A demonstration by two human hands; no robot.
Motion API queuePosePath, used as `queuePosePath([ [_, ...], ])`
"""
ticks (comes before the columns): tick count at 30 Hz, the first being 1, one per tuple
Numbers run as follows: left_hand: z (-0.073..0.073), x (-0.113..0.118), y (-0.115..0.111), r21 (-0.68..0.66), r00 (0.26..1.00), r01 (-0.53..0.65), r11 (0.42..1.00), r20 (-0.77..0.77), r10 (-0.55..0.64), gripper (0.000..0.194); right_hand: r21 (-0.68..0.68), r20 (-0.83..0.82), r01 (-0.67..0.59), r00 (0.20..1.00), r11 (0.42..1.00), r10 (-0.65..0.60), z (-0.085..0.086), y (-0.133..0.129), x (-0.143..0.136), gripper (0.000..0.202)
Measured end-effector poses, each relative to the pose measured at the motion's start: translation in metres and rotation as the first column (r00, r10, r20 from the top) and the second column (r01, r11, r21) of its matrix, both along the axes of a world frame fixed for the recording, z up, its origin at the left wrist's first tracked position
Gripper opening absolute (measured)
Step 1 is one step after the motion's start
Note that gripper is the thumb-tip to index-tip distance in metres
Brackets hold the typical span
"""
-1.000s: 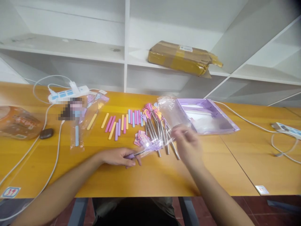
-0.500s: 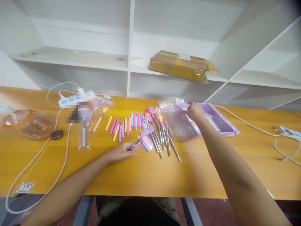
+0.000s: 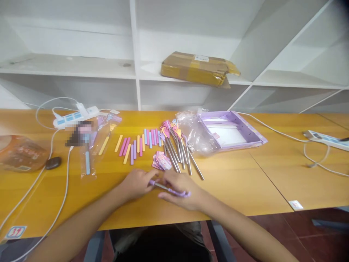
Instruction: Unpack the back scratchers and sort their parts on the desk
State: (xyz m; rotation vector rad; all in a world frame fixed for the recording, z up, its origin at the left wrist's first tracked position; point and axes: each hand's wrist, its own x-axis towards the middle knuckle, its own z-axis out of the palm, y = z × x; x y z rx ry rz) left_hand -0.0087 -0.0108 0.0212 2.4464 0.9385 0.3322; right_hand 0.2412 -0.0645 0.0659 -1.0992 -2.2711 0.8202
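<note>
My left hand [image 3: 139, 183] is closed around the purple handle of a back scratcher [image 3: 163, 186], near the table's front edge. The scratcher points right, its purple claw lying across my right hand [image 3: 183, 187]. That hand has its thumb apart from the fingers; no grip on the scratcher shows. Just behind my hands is a small pile of pink printed cards [image 3: 161, 161]. Beyond it lies a heap of back scratchers with bare metal rods [image 3: 180, 149] and coloured claws. Loose coloured handles [image 3: 135, 148] in yellow, pink, purple and blue lie to the left.
A purple tray [image 3: 255, 142] with papers inside stands at the right, beside a clear plastic bag [image 3: 191, 133]. Bagged scratchers [image 3: 87, 162], a power strip [image 3: 77, 117], cables and an orange container [image 3: 23, 154] occupy the left. A taped cardboard box [image 3: 196, 68] rests on the shelf.
My right hand has left the purple tray and come to the claw end of the scratcher. My left hand has lowered the scratcher, its claw now pointing right. The view has shifted right.
</note>
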Motion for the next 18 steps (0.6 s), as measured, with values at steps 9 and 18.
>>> queuePosePath([
  [9,0.005,0.011,-0.002,0.664,0.992,0.024,0.747,0.075,-0.099,0.023,-0.237,-0.200,0.031,0.977,0.971,-0.080,-0.014,-0.017,-0.035,0.048],
  [18,0.028,0.005,0.014,0.865,0.940,0.159,0.477,0.016,-0.341,0.036,-0.335,-0.250,0.085,0.952,0.938,-0.176,-0.011,-0.043,-0.052,0.051],
])
